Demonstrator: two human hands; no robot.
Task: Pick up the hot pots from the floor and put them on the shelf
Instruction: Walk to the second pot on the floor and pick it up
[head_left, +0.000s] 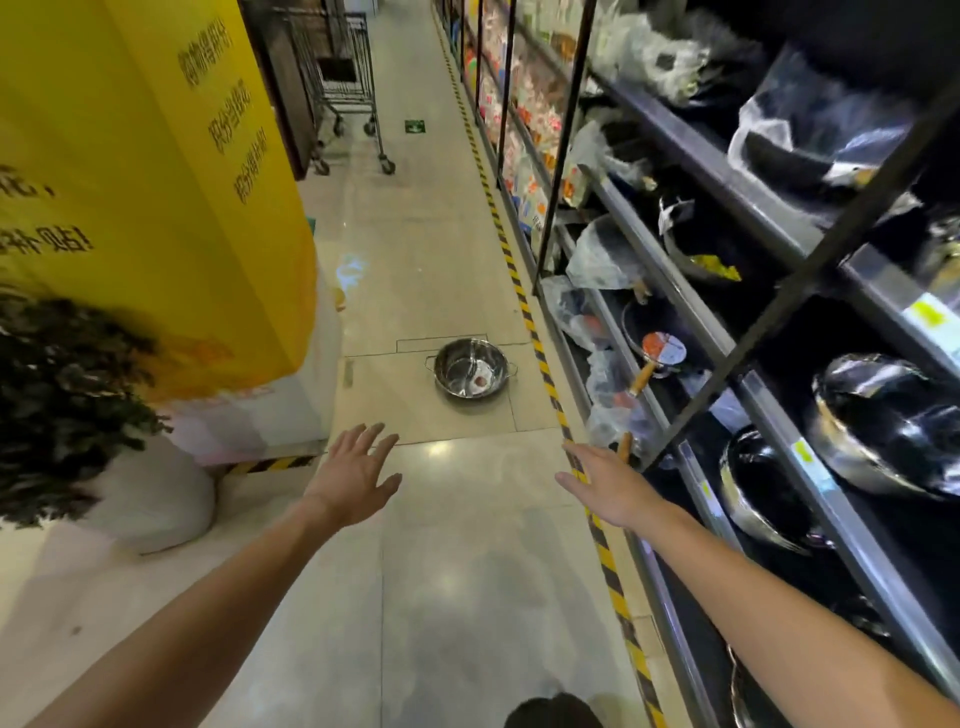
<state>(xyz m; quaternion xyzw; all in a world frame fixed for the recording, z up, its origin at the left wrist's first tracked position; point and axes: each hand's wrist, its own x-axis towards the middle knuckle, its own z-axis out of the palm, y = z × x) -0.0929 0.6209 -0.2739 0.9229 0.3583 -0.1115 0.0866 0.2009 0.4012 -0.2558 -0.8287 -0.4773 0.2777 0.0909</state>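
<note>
Stainless steel, polished to a mirror: the round, shallow hot pot with two small loop handles (471, 368) sits upright on the pale tiled floor (457, 545) at about twelve o'clock from me, well ahead of both my hands and just left of the yellow-and-black hazard tape (540, 358) that runs along the foot of the dark metal shelf (779, 415) on my three o'clock side. I judge it rigid and fairly light for its width, since it looks empty but for a small reddish sticker or label inside; the shiny wall will be slippery, so the two loop handles at its nine and three o'clock are where I'd take it, one in each hand, keeping it level. My left hand (353, 475) reaches out at eleven o'clock, palm down, fingers spread wide and holding nothing. My right hand (605, 483) stretches at one o'clock over the tape, fingers extended and loosely apart, likewise empty. Both arms are nearly straight and neither touches the pot. Other steel pots and bagged pans already crowd the shelf levels to my right
</note>
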